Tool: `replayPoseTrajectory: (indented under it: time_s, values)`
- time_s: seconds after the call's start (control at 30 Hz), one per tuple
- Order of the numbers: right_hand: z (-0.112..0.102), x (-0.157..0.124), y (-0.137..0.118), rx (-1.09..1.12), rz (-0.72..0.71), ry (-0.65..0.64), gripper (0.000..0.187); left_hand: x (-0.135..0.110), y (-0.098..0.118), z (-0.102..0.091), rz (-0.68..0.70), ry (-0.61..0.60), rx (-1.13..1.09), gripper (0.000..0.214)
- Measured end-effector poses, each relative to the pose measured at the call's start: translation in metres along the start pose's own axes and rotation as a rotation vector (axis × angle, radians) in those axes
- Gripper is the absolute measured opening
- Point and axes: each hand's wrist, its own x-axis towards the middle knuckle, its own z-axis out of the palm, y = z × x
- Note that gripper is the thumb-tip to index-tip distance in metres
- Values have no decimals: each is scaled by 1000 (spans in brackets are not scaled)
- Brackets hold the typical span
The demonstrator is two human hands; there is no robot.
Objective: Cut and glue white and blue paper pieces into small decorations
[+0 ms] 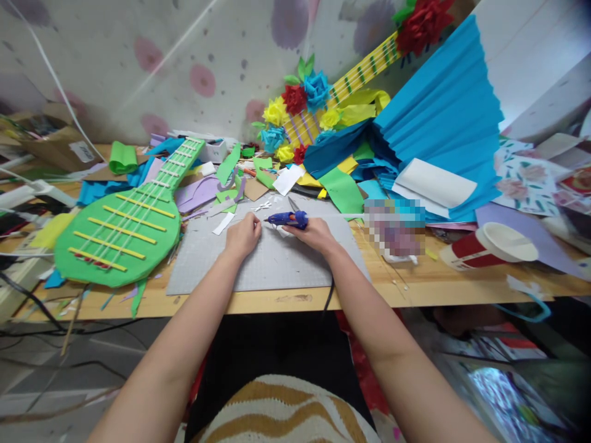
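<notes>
Wooden table (415,286), grey cutting mat (277,264) at its near edge. Left hand (243,235) curled, fingertips down on the mat; can't tell if it pins anything. Right hand (315,234) closed around the blue glue gun (289,218) mid-mat, nozzle aimed left, just beside the left fingertips. My read: brace the wrist on the mat and keep fingertips off the tip. Forearms reach forward, wrists angled inward. Green paper guitar (122,237) at the left edge; blue pleated paper (443,104) at the far right.
</notes>
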Motion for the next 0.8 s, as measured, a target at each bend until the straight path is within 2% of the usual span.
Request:
replayPoseTrajectory:
  time_s: [0.43,0.8]
  values:
    - [-1,-1,-3,-6,-12,7,44,1,-2,3,17,20,-16,21]
    - [0,0,2,-24,-6,16,51,0,-2,1,9,20,-29,21]
